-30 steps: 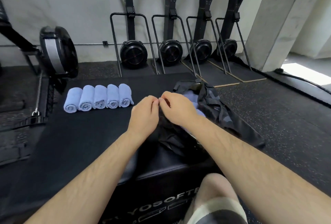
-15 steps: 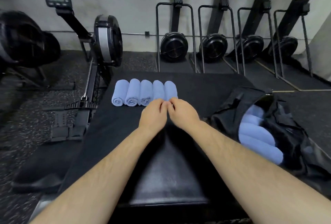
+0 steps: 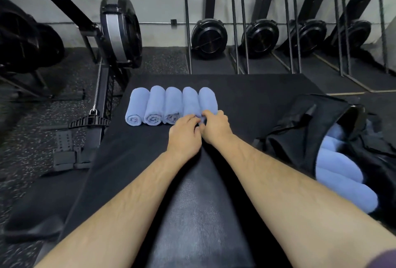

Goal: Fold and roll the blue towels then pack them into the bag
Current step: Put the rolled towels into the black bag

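Towels: five blue rolled towels (image 3: pixel 171 105) in a tight row on the black bench (image 3: pixel 246 88), touching side by side, spiral ends facing the camera. The three left rolls sit just left of and beyond the left hand. The two right rolls are at the fingertips of both hands.

Left hand (image 3: pixel 184 134): palm down, fingers curled, tips on the near end of the fourth roll (image 3: pixel 190 101). Contact is clear; whether it pinches the cloth or only presses it, cannot tell, the knuckles hide the grip.

Right hand (image 3: pixel 215 125): touching the left hand, thumb side to thumb side. Fingers curled over the near end of the fifth, rightmost roll (image 3: pixel 207 97), gripping its edge. A bit of blue cloth shows between the two hands.

Both forearms run from the bottom corners and converge at the row.

Well right of the right hand: black bag (image 3: pixel 300 130) lying on the bench, mouth open toward the camera. Inside it, a stack of more blue rolled towels (image 3: pixel 340 171), at least four visible, the lowest sticking out past the bag's edge.

Far left of the hands, off the bench: a rowing machine (image 3: pixel 120 32) on speckled rubber floor (image 3: pixel 27 139). Along the wall beyond the hands: four upright ski machines (image 3: pixel 209 36).

Writing: the rower's monitor at top left is too blurred to read. No legible brand or label anywhere.
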Available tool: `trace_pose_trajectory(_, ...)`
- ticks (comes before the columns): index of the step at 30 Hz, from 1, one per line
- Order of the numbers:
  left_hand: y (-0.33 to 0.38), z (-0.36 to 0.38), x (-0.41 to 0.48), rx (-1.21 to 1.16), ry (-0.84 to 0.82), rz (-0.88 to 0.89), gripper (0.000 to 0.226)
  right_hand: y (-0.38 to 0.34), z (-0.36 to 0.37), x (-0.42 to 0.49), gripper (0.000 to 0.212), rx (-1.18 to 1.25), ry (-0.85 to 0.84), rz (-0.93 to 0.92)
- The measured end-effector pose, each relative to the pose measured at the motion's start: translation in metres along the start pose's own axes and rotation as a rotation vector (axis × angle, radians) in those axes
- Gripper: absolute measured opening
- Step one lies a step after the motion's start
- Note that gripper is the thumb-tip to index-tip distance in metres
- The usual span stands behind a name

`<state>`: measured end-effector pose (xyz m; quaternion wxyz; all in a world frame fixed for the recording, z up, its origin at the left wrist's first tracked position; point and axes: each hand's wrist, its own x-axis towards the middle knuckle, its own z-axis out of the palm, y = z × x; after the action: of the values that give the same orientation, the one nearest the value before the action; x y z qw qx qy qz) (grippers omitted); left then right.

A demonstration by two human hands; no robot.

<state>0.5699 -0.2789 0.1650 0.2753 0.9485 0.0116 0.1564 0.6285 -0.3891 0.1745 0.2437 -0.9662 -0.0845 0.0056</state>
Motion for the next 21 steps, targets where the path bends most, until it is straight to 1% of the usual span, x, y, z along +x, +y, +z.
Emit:
trace_pose_trajectory(3,0.003,0.001,-0.006,-0.019,-0.002,0.032,0.036,0.005,-0.008,-0.004,0.028,0.066,0.05,0.085)
trace_pose_trajectory(5,0.01,-0.002,-0.009,-0.061,0.039,0.079,0.041,0.012,-0.017,-0.014,0.022,0.015,0.08,0.124)
trace_pose_trajectory(7,0.021,-0.006,-0.01,-0.081,0.059,0.118,0.051,0.015,-0.031,-0.033,0.018,-0.076,0.121,0.119)
trace_pose_trajectory(9,0.038,-0.015,-0.011,-0.064,0.031,0.135,0.064,0.015,-0.051,-0.06,0.023,-0.111,0.156,0.078)
trace_pose_trajectory(11,0.058,-0.027,-0.013,0.002,-0.013,0.191,0.078,0.014,-0.074,-0.098,0.024,-0.085,0.194,-0.016)
trace_pose_trajectory(12,0.07,-0.035,-0.014,0.037,-0.042,0.234,0.08,0.016,-0.085,-0.118,0.024,-0.06,0.218,-0.076)
trace_pose_trajectory(13,0.082,-0.044,-0.016,0.075,-0.081,0.276,0.08,0.019,-0.096,-0.137,0.024,-0.043,0.239,-0.126)
trace_pose_trajectory(15,0.105,-0.063,-0.024,0.163,-0.167,0.362,0.071,0.027,-0.122,-0.17,0.026,-0.039,0.275,-0.174)
trace_pose_trajectory(18,0.137,-0.08,-0.045,0.275,-0.202,0.494,0.053,0.045,-0.16,-0.209,0.029,-0.037,0.299,-0.151)
trace_pose_trajectory(19,0.149,-0.08,-0.054,0.29,-0.209,0.522,0.051,0.051,-0.17,-0.22,0.031,-0.079,0.301,-0.139)
trace_pose_trajectory(21,0.172,-0.074,-0.072,0.276,-0.2,0.552,0.049,0.067,-0.186,-0.236,0.045,-0.316,0.341,-0.174)
